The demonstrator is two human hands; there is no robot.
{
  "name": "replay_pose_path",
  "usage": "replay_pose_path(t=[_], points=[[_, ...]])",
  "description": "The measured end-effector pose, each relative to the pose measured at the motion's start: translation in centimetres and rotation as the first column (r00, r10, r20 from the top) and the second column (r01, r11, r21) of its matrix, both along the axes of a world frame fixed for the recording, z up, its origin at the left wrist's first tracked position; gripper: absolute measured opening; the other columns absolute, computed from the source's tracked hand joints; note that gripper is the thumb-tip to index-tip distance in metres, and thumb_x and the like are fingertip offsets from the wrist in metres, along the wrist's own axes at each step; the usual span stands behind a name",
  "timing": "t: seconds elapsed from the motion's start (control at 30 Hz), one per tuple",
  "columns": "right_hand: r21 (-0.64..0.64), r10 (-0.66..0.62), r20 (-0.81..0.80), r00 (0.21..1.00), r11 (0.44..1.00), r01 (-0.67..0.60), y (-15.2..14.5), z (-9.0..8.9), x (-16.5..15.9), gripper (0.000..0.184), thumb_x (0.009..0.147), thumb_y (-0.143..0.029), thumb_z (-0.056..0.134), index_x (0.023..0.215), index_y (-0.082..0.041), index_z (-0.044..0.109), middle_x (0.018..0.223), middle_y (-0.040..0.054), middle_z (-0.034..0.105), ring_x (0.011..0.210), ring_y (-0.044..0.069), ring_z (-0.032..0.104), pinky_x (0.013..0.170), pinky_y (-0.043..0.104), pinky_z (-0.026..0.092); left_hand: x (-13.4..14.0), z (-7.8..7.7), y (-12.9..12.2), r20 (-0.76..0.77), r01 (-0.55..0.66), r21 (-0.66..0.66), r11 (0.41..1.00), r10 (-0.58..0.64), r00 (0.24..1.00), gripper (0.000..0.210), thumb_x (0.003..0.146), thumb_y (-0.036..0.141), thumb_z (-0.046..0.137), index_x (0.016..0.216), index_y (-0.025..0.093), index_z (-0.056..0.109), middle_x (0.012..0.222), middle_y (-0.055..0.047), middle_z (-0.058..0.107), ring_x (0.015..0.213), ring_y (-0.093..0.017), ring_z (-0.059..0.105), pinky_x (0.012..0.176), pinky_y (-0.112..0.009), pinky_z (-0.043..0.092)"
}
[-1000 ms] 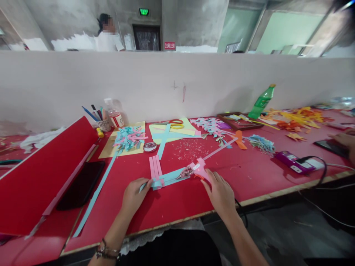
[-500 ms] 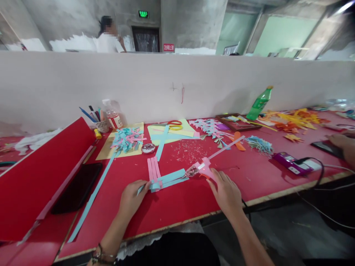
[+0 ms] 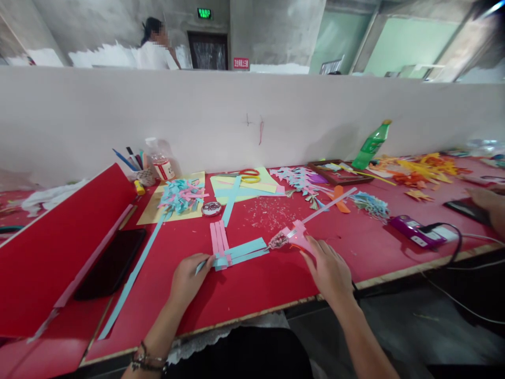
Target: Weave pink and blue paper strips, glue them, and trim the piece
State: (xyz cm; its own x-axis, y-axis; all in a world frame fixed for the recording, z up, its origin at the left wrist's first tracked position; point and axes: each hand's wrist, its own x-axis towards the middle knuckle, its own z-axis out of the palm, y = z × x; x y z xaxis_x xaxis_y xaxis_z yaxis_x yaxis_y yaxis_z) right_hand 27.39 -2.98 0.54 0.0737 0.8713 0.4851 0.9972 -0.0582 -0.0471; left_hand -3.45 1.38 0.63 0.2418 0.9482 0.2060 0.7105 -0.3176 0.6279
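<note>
Pinched in my left hand (image 3: 191, 280) is the left end of some blue paper strips (image 3: 246, 251), which lie across the red table. Pink paper strips (image 3: 218, 238) cross the blue ones beside my fingertips and point away from me. My right hand (image 3: 326, 266) is closed round a pink glue gun (image 3: 298, 236), its nozzle pointing left at the right end of the blue strips. Whether the nozzle touches the paper I cannot tell. A clear glue stick (image 3: 335, 203) juts from the gun's back.
Scissors (image 3: 249, 176) lie on pale paper sheets at the back, near a round tin (image 3: 211, 209). Left are a black phone (image 3: 111, 263) and a leaning red board (image 3: 67, 252). A purple power strip (image 3: 416, 231) and another person's hand (image 3: 487, 202) are at right; a green bottle (image 3: 371, 145) stands behind.
My right hand and the glue gun have shifted slightly right, and the nozzle has drawn back toward the strips' right end. My left hand keeps its pinch in about the same place.
</note>
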Motion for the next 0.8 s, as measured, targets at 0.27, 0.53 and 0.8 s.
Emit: replay_pose_path(t=[0.27,0.53,0.8], points=[[0.002,-0.014,0.019,1.000,1.000,0.014,-0.1,0.0,0.5,0.033,0.084,-0.027,0.040,0.114,-0.014,0.048,0.093,0.0096,0.059,0.083,0.021,0.054,0.068,0.031,0.042,-0.1,-0.2,0.0,0.003,0.008,0.018,1.000,-0.008,1.000,0.033,0.083,0.040,0.040,0.068,0.017,0.060,0.069,-0.004,0.063,0.064,-0.016,0.056,0.061,-0.024,0.041],[0.121,-0.032,-0.045,0.998,0.992,0.037,-0.3,0.4,0.1,0.037,0.083,-0.034,0.039,0.112,-0.014,0.049,0.092,0.0110,0.059,0.083,0.022,0.054,0.066,0.030,0.042,0.1,0.0,0.0,0.022,-0.007,0.012,1.000,0.006,1.000,0.033,0.081,0.038,0.041,0.069,0.018,0.063,0.068,-0.004,0.064,0.063,-0.016,0.057,0.059,-0.022,0.040],[0.061,0.079,-0.140,0.987,0.996,-0.071,0.1,-0.7,-2.8,0.043,0.079,-0.042,0.045,0.114,-0.016,0.046,0.097,0.0093,0.058,0.085,0.021,0.056,0.067,0.029,0.044,0.1,0.2,-0.1,0.011,-0.004,0.033,0.999,0.004,1.000,0.033,0.081,0.038,0.041,0.068,0.018,0.064,0.067,-0.004,0.065,0.061,-0.016,0.057,0.056,-0.022,0.040]])
